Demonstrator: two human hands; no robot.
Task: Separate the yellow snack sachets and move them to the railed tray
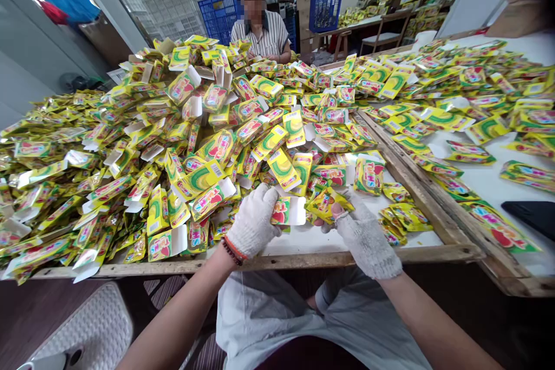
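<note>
My left hand (256, 222), in a white knit glove, is closed around a small printed carton (288, 210). The carton lies sideways with its white end flap pointing right. In my right hand (366, 237), gloved with bare fingertips, a yellow foil packet (327, 204) is pinched between thumb and fingers. The packet is close to the carton's flap end, a small gap apart. Several similar yellow packets (407, 217) lie on the white tabletop to the right of my right hand. Beyond both hands rises a big heap of cartons (212, 150), many with white flaps sticking out.
A wooden edge strip (299, 261) runs along the table front, and a wooden divider (403, 170) separates a second pile on the right. A dark phone (531, 217) lies at far right. Another person (262, 29) sits across the heap. A white stool (93, 329) stands lower left.
</note>
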